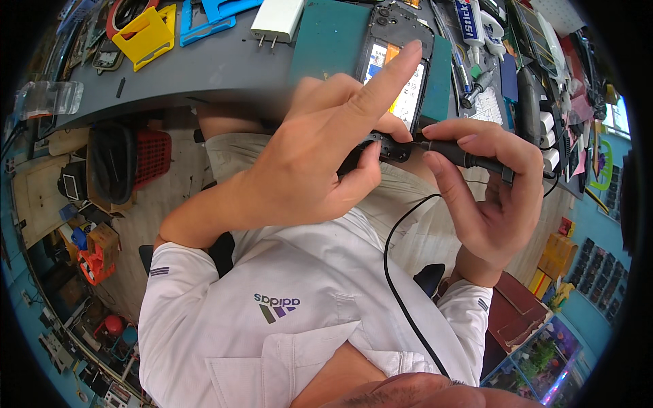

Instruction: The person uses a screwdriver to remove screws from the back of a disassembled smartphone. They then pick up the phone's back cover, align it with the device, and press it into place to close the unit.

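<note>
Dark phone part [394,149], small and flat, sits pinched in the left hand [309,153] over a person's lap, just off the near edge of a grey table [204,64]. Thumb and a curled finger clamp its sides; the index finger stretches away toward 1 o'clock. At 3 o'clock from the part, the right hand [495,217] closes thumb and forefinger on a slim black tool [457,153], whose tip reaches the part's right end; whether it touches cannot be told.

The piece looks light and stiff, probably hard plastic, smooth enough to slip and thin enough to crack if bent. Its long sides seem the safest hold, with the right end left free for the tool.

At 12 o'clock lies an opened phone [415,88] on a green mat [326,41], close enough for a knuckle to catch. Tubes [471,24] and pen-like tools crowd 1 to 2 o'clock. The roomier stretch of table shows at 10 o'clock. Toward 6 o'clock a black cable [386,251] loops across the white shirt, a likely snag, and a dropped part could fall past the lap.
</note>
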{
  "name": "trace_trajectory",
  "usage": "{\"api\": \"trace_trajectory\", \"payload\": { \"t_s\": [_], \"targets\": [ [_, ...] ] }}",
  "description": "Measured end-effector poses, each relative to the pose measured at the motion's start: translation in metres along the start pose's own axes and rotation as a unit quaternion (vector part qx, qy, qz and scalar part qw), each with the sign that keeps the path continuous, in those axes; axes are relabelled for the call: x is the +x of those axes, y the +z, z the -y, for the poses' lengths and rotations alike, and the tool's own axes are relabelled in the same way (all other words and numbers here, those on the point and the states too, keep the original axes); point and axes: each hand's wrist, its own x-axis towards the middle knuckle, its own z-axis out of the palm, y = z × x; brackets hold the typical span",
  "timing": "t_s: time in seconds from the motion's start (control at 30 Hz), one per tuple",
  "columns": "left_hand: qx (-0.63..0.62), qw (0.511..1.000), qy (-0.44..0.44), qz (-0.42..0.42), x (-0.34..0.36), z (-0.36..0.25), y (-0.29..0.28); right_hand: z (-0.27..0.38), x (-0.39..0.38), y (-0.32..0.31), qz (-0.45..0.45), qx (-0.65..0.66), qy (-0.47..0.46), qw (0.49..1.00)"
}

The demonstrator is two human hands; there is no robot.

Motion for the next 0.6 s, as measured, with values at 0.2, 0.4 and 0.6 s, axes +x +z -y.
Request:
{"api": "trace_trajectory", "payload": {
  "t_s": [0.2,0.4,0.6],
  "targets": [
    [0.002,1.0,0.017,-0.009,-0.001,0.003,-0.001,0.011,0.01,-0.003,0.023,-0.058,0.025,0.998],
    [-0.006,0.999,0.028,-0.028,-0.004,0.005,-0.002,0.022,0.025,-0.004,0.055,-0.17,0.024,0.984],
    [-0.246,0.943,-0.042,-0.219,-0.038,0.009,0.007,0.027,0.036,-0.005,0.081,-0.212,-0.023,0.974]
  ]
}}
